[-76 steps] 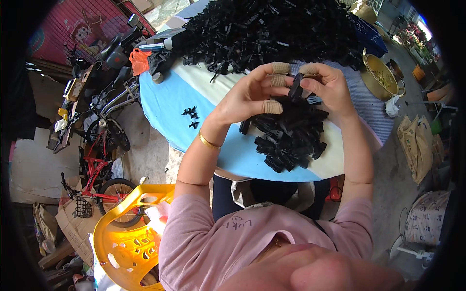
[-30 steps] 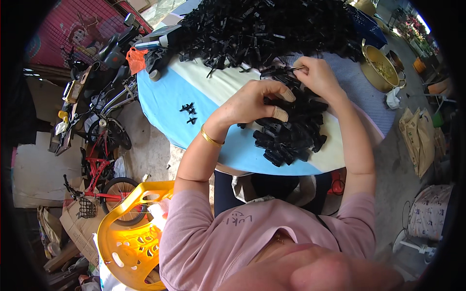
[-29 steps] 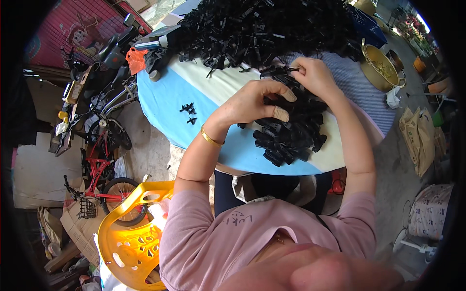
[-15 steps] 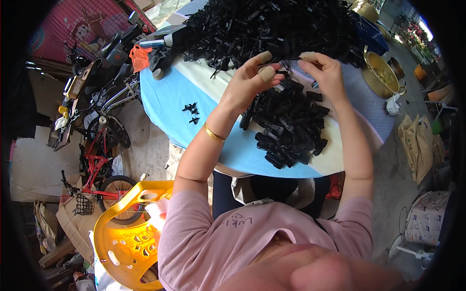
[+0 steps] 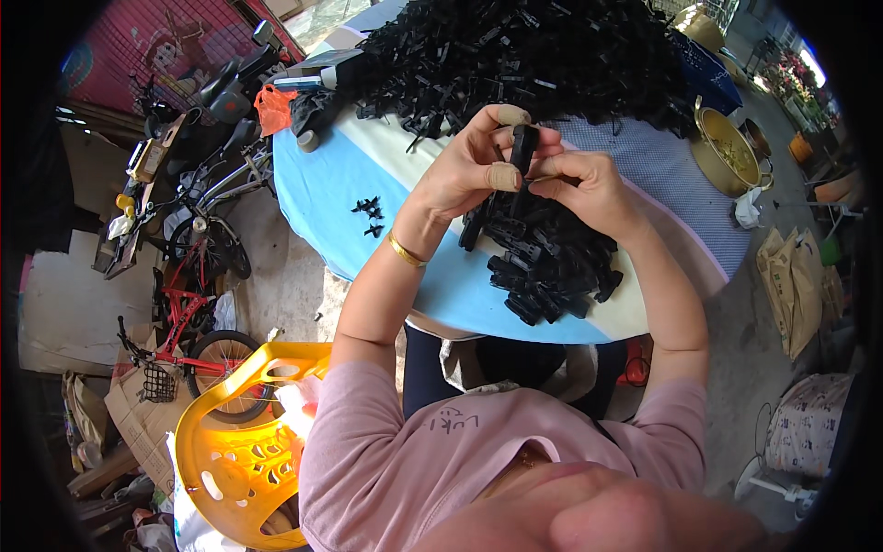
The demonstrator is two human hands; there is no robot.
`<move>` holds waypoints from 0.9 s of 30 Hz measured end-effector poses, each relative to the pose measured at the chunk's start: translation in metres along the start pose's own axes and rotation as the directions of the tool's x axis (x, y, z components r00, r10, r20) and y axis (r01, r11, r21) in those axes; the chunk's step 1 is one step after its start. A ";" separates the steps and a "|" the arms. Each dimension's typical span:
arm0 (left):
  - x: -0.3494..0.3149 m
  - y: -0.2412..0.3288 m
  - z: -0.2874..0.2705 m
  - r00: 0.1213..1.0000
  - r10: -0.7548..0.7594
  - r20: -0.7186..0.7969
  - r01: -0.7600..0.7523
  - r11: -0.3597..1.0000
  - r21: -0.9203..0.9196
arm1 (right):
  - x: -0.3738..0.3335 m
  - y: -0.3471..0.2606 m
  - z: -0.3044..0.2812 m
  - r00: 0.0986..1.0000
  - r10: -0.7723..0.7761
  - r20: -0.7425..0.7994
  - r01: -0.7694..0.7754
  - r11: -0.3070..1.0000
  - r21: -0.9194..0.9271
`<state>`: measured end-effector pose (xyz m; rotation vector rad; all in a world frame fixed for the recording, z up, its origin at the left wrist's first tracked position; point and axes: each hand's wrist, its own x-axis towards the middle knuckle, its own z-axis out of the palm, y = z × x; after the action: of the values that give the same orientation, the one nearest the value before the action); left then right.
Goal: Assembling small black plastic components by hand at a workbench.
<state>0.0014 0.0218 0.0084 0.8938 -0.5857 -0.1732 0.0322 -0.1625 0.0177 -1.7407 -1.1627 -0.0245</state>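
My left hand (image 5: 469, 166), with tape on its thumb and a finger, is closed on a long black plastic piece (image 5: 524, 147) that stands roughly upright. Against the lower part of that piece, my right hand (image 5: 584, 189) pinches with thumb and fingers; whether it grips a separate small part is hidden. Beneath both hands lies a smaller pile of black plastic pieces (image 5: 552, 267) near the table's front edge. A large heap of black plastic parts (image 5: 515, 64) covers the far side. Several small black bits (image 5: 370, 213) lie apart on the left.
The round table (image 5: 322, 202) has a striped cloth. At its right edge stands a gold-coloured pot (image 5: 701, 152), with crumpled white paper (image 5: 747, 210) beside it. An orange plastic bag (image 5: 273, 110) is at the back left. A yellow plastic chair (image 5: 207, 442) and a red bicycle (image 5: 189, 317) stand left.
My hands have come together and slightly nearer me. Half a second ago they were apart above the pile; now a long black plastic piece is held up between them.
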 end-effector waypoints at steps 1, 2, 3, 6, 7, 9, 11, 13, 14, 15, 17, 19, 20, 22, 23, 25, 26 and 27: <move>0.000 -0.001 -0.001 1.000 0.000 -0.001 0.000 1.000 0.001 | 0.000 0.000 -0.001 1.000 -0.001 0.001 0.001 1.000 0.001; -0.001 -0.001 -0.003 0.998 0.043 -0.046 -0.045 0.998 -0.041 | 0.000 0.000 -0.002 0.987 0.158 -0.005 -0.158 0.987 0.039; -0.001 -0.001 -0.003 0.992 0.084 -0.093 -0.091 0.993 -0.080 | 0.001 0.000 -0.004 0.950 0.313 -0.004 -0.312 0.947 0.078; 0.000 -0.001 0.000 0.968 0.137 -0.212 -0.119 0.988 0.097 | 0.002 0.008 -0.013 0.950 0.296 -0.096 -0.288 0.953 0.095; 0.001 -0.003 0.003 0.949 0.159 -0.271 -0.102 0.972 0.214 | 0.001 0.010 -0.015 0.953 0.251 -0.172 -0.226 0.962 0.150; 0.001 -0.010 0.009 0.928 0.190 -0.319 -0.084 0.945 0.317 | 0.000 -0.002 -0.012 0.950 0.287 -0.125 -0.249 0.934 0.258; 0.002 -0.022 0.010 0.903 0.311 -0.296 -0.121 0.846 0.519 | -0.002 -0.009 -0.004 0.974 0.218 -0.067 -0.195 0.949 0.246; 0.000 -0.026 0.014 0.891 0.362 -0.273 -0.128 0.778 0.615 | -0.001 -0.009 0.003 0.971 0.216 -0.106 -0.190 0.958 0.213; -0.001 -0.023 0.017 0.901 0.324 -0.286 -0.023 0.697 0.717 | -0.001 -0.006 0.001 0.967 0.243 -0.082 -0.229 0.962 0.146; -0.001 -0.021 0.021 0.908 0.288 -0.305 0.080 0.595 0.800 | -0.001 -0.004 0.000 0.961 0.270 -0.059 -0.266 0.961 0.077; -0.002 -0.018 0.024 0.906 0.273 -0.323 0.102 0.600 0.793 | -0.002 -0.006 0.000 0.966 0.250 -0.071 -0.245 0.967 0.070; -0.001 -0.019 0.023 0.914 0.293 -0.281 0.074 0.560 0.825 | -0.002 -0.008 0.000 0.971 0.226 -0.083 -0.221 0.973 0.061; -0.002 -0.019 0.023 0.913 0.294 -0.281 0.074 0.559 0.826 | -0.002 -0.010 0.002 0.971 0.219 -0.092 -0.217 0.976 0.027; -0.003 -0.019 0.022 0.916 0.290 -0.277 0.061 0.583 0.810 | -0.001 -0.010 0.003 0.972 0.211 -0.101 -0.213 0.977 -0.005; -0.004 -0.019 0.023 0.916 0.289 -0.277 0.060 0.584 0.810 | -0.002 -0.008 0.004 0.968 0.226 -0.111 -0.224 0.974 0.025; -0.004 -0.017 0.024 0.923 0.267 -0.277 0.023 0.679 0.734 | -0.003 -0.007 0.004 0.963 0.242 -0.121 -0.237 0.970 0.055; -0.004 -0.015 0.023 0.923 0.267 -0.276 0.023 0.679 0.733 | -0.003 -0.009 0.003 0.959 0.257 -0.121 -0.250 0.966 0.071; -0.003 -0.013 0.022 0.927 0.242 -0.286 0.013 0.743 0.669 | -0.003 -0.010 0.003 0.955 0.271 -0.119 -0.262 0.961 0.087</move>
<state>-0.0124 0.0000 0.0078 1.5421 -0.3505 0.3421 0.0223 -0.1621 0.0216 -1.7920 -0.8175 0.0652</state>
